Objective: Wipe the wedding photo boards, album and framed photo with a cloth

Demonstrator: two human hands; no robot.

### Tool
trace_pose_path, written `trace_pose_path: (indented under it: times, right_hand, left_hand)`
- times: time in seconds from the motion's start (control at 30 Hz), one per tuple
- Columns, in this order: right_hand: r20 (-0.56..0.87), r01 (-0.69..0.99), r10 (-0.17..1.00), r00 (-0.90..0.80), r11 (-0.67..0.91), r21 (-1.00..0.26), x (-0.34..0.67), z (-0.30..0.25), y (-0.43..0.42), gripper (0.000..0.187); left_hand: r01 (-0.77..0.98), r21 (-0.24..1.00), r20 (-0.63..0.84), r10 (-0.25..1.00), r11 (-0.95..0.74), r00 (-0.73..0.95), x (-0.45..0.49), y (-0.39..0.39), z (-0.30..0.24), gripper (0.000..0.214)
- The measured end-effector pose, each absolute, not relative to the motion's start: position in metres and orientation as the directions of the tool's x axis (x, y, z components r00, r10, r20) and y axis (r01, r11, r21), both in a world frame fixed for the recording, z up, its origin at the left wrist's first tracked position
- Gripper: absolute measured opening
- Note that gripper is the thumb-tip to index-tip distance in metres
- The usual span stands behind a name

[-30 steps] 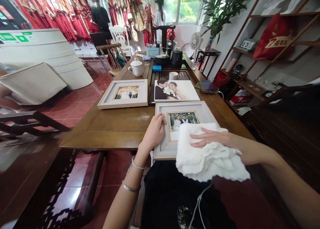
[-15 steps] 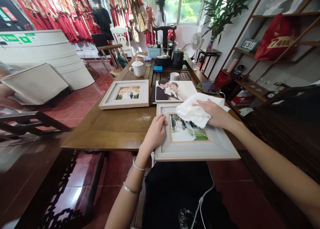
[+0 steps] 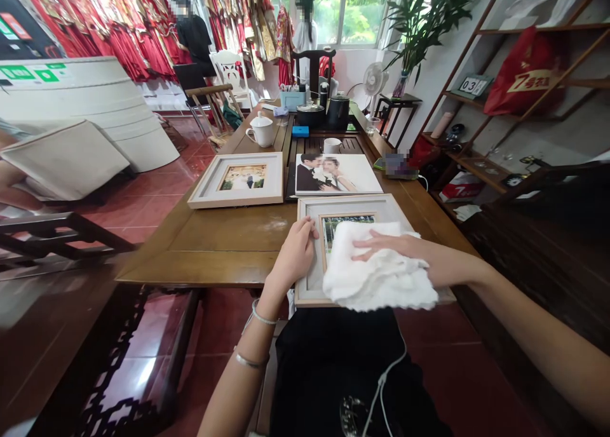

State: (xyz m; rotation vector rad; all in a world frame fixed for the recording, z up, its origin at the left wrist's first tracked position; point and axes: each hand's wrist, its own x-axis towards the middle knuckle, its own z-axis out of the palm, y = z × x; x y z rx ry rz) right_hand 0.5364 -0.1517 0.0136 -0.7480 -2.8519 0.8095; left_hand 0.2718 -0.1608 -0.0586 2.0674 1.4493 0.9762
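In the head view a pale wooden picture frame [image 3: 309,286] lies at the table's near edge, overhanging it slightly. My left hand [image 3: 299,249] has its fingers curled at the frame's left side, gripping it. A bunched white cloth [image 3: 352,291] covers much of the framed photo and part of the lower border. My right hand [image 3: 405,249] presses on the cloth, its fingers partly sunk in the folds. Just beyond lies an unframed photo panel [image 3: 357,178] of a couple. A second picture frame [image 3: 274,186] rests to its left.
On the wooden table [image 3: 210,265] stand a white lidded cup [image 3: 261,132], a small white cup [image 3: 332,145], a blue box [image 3: 300,131] and a dark kettle [image 3: 338,113]. A phone [image 3: 399,165] sits at the right edge. Two people are in the background.
My right hand has moved the white cloth down and toward me, from the frame's upper right over the photo to its lower border. My left hand stays at the left side.
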Motion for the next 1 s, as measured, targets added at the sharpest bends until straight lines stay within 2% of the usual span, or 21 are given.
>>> trace_pose_path:
  times: [0.17, 0.27, 0.37, 0.5, 0.63, 0.7, 0.83, 1.0]
  right_hand:
    - [-0.141, 0.387, 0.382, -0.913, 0.708, -0.591, 0.556, 0.037, -0.17, 0.048]
    - [-0.144, 0.399, 0.392, -0.909, 0.715, -0.574, 0.565, 0.045, -0.175, 0.046]
    - [-0.092, 0.466, 0.487, -0.868, 0.739, -0.485, 0.571, 0.039, -0.174, 0.044]
    - [0.065, 0.609, 0.652, -0.755, 0.735, -0.297, 0.571, 0.012, -0.152, 0.039]
    - [0.213, 0.685, 0.689, -0.692, 0.721, -0.107, 0.565, -0.012, -0.113, 0.049]
    - [0.266, 0.702, 0.692, -0.671, 0.709, -0.073, 0.558, -0.017, -0.096, 0.049]
    - [0.296, 0.663, 0.661, -0.69, 0.741, -0.111, 0.535, -0.016, -0.08, 0.047]
    - [0.203, 0.527, 0.577, -0.791, 0.812, -0.253, 0.512, -0.007, -0.088, 0.044]
  left_hand:
    - [0.636, 0.684, 0.295, 0.933, -0.358, 0.207, 0.272, -0.162, -0.056, 0.026]
    - [0.636, 0.686, 0.291, 0.935, -0.352, 0.203, 0.273, -0.162, -0.055, 0.025]
    - [0.632, 0.687, 0.301, 0.932, -0.359, 0.201, 0.273, -0.162, -0.055, 0.026]
    - [0.626, 0.691, 0.298, 0.932, -0.361, 0.208, 0.272, -0.162, -0.057, 0.026]
    - [0.625, 0.696, 0.286, 0.935, -0.354, 0.21, 0.272, -0.162, -0.057, 0.026]
    - [0.626, 0.695, 0.285, 0.935, -0.353, 0.211, 0.272, -0.162, -0.057, 0.026]
    - [0.619, 0.697, 0.288, 0.932, -0.361, 0.219, 0.271, -0.162, -0.056, 0.026]
    - [0.621, 0.692, 0.302, 0.929, -0.368, 0.215, 0.271, -0.16, -0.056, 0.026]
